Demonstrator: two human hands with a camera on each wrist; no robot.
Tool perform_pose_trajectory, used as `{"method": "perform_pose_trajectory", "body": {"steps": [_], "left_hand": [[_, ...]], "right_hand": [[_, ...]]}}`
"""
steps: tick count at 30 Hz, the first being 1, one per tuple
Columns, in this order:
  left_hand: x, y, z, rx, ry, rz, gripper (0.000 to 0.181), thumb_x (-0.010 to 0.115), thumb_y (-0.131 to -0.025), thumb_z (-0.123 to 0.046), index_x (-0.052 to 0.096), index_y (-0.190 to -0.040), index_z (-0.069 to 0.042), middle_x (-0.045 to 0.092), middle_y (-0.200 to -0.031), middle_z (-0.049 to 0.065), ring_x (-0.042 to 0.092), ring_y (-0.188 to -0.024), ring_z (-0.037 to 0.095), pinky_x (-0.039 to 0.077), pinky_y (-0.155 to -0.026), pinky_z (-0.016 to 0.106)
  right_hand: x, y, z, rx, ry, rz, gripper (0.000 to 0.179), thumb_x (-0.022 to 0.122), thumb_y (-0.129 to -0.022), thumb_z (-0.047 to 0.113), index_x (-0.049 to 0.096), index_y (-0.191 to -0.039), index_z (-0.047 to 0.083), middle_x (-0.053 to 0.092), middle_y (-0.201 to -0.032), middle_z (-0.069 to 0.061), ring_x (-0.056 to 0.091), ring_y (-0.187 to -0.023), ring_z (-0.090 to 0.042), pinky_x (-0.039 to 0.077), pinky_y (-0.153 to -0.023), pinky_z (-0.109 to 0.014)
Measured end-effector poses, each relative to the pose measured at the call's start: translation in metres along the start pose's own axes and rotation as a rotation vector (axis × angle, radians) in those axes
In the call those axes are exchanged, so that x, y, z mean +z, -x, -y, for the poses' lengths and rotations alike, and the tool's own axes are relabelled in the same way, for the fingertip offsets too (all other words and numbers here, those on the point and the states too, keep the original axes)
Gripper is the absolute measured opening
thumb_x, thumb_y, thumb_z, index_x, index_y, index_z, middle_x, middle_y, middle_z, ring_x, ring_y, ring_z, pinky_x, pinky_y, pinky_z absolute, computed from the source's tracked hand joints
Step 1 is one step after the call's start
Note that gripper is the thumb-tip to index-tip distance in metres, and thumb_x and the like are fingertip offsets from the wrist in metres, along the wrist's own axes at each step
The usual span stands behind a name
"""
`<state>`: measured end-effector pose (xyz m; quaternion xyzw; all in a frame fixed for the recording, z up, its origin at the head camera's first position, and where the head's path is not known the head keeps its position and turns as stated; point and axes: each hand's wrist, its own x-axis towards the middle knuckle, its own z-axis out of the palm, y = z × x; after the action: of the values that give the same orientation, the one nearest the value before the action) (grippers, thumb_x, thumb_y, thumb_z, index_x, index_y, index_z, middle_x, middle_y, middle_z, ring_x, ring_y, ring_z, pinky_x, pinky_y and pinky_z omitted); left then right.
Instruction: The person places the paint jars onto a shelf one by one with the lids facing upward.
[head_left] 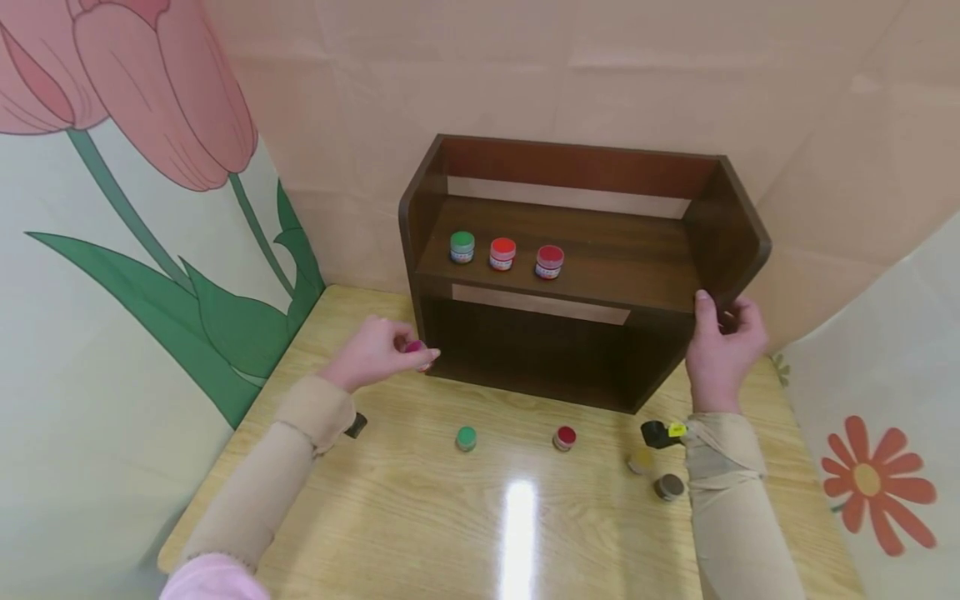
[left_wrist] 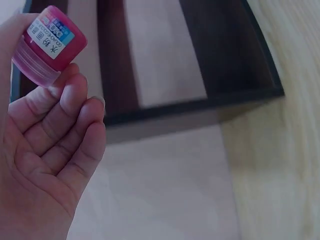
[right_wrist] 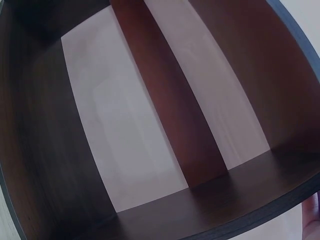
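My left hand [head_left: 375, 354] pinches a small magenta paint jar [left_wrist: 52, 42] between thumb and fingers, beside the left side of a dark brown two-tier shelf [head_left: 622, 250]. In the left wrist view the jar is tilted, its white and blue label showing. On the right, my right hand [head_left: 723, 354] grips the shelf's side panel at its front edge, thumb on the front. Only a bit of that hand appears at the right wrist view's corner. Along the upper tier's left half stand a green jar [head_left: 462, 247], an orange-red jar [head_left: 502, 253] and a crimson jar [head_left: 550, 261].
On the wooden table [head_left: 390, 508] before the shelf are another green jar [head_left: 467, 439] and a dark red jar [head_left: 565, 437]. A yellow jar [head_left: 641, 460] and a black-lidded jar [head_left: 669, 487] sit near the right forearm. Printed cloth hangs behind and beside the table.
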<state>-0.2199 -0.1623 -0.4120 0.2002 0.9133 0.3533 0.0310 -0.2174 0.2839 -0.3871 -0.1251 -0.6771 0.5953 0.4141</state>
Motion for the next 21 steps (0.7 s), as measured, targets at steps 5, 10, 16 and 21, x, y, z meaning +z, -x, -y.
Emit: {"method": "perform_pose_trajectory", "body": {"steps": [5,10,16,21], "left_hand": [[0.004,-0.006,-0.018,0.070,-0.008,0.025,0.043,0.076,-0.087,-0.054,0.064,-0.067,-0.018,0.057,-0.056,-0.003,0.049,-0.051,0.016,0.039,-0.048,0.030],[0.008,-0.013,-0.034,0.136,-0.017,0.030,0.041,0.076,-0.089,-0.051,0.063,-0.067,-0.020,0.060,-0.057,-0.006,0.053,-0.052,0.015,0.044,-0.050,0.031],[0.015,-0.023,-0.050,0.231,-0.075,0.010,0.046,0.073,-0.090,-0.053,0.058,-0.063,-0.019,0.051,-0.053,-0.008,0.048,-0.052,0.011,0.040,-0.049,0.028],[0.022,-0.029,-0.063,0.298,-0.093,0.010,0.047,0.071,-0.090,-0.055,0.058,-0.061,-0.020,0.051,-0.053,-0.013,0.046,-0.051,0.007,0.038,-0.047,0.026]], "right_hand": [[0.000,0.000,-0.001,-0.007,0.000,0.001,0.023,0.076,-0.092,0.020,0.072,-0.102,0.000,0.061,-0.088,0.006,0.060,-0.081,-0.011,0.046,-0.077,-0.023],[0.000,-0.001,-0.001,-0.004,0.000,0.004,0.021,0.076,-0.092,0.020,0.072,-0.102,0.002,0.061,-0.089,0.006,0.060,-0.082,-0.011,0.046,-0.078,-0.023],[0.000,-0.001,-0.001,0.009,-0.006,0.001,0.019,0.076,-0.092,0.020,0.073,-0.102,0.004,0.061,-0.091,0.006,0.060,-0.083,-0.010,0.046,-0.079,-0.023],[0.000,0.000,-0.002,0.012,-0.001,0.000,0.020,0.076,-0.093,0.021,0.073,-0.104,0.005,0.062,-0.092,0.005,0.060,-0.084,-0.011,0.046,-0.079,-0.024]]}}
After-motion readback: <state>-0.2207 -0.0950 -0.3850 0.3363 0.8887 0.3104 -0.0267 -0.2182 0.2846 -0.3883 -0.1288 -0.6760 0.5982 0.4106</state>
